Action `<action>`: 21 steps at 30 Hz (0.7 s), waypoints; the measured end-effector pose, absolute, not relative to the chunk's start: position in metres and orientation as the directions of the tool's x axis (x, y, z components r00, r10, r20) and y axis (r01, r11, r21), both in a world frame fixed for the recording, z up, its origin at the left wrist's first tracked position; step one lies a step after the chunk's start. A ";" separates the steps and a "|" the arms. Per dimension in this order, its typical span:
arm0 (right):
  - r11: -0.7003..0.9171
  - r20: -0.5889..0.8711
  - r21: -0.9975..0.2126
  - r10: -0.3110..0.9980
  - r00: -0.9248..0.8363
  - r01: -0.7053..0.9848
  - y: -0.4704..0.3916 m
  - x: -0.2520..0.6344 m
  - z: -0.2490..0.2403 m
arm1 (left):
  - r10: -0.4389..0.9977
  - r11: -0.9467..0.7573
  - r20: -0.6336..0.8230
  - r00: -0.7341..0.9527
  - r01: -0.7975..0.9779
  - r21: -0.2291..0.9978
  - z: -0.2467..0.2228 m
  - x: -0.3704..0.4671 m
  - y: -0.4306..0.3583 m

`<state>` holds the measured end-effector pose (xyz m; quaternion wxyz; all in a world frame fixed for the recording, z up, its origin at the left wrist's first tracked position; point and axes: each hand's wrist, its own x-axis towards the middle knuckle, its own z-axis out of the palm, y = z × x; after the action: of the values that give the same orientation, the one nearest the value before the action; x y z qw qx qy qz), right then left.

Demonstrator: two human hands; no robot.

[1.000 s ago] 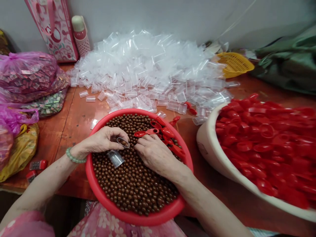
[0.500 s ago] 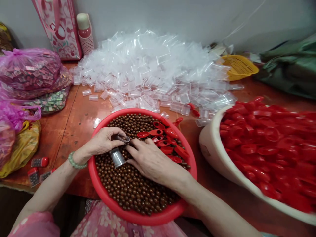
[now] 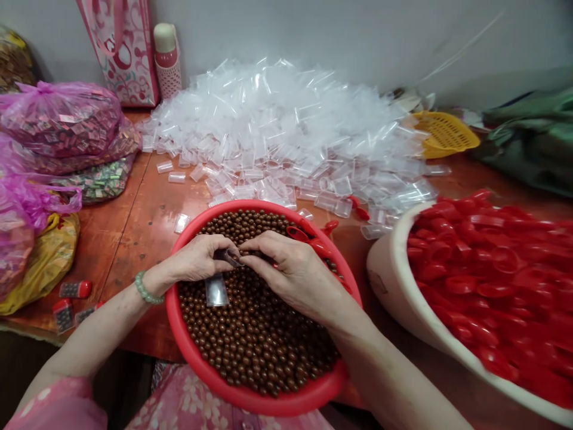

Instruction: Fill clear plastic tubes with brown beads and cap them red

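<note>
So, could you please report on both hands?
Left hand: clear container, above brown balls in red tub.
Right hand: fingertips at its rim.
Red spoons close, partly behind right hand.

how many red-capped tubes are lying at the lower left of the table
3: the back tube nearest the yellow bag, the left tube below it, and the right tube, partly behind the left forearm; more may be hidden there.

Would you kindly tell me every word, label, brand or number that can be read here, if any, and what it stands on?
No text can be read.
White tub: a mark on its side, too blurred to read.
Small packets in the purple bag: any print is too small.
Yellow bag: a red marking, unreadable.
</note>
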<state>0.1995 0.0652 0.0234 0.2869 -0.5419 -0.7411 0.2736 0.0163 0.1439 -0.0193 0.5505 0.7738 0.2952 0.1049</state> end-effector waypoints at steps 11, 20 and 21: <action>0.222 0.118 -0.795 0.970 -0.215 0.565 0.059 0.204 0.018 | 0.571 0.013 -0.207 0.794 0.244 0.970 -0.017 0.017 0.144; 0.219 0.146 -0.774 0.975 -0.169 0.595 0.055 0.208 0.017 | 0.614 0.055 -0.158 0.773 0.158 0.986 -0.011 0.013 0.143; 0.215 0.156 -0.778 0.976 -0.150 0.590 0.056 0.207 0.016 | 0.606 0.069 -0.162 0.779 0.151 0.986 -0.011 0.012 0.143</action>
<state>0.2074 0.0563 0.0164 0.3379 -0.5577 -0.7022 0.2858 0.0121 0.1428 -0.0107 0.6726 0.6611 0.2863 0.1688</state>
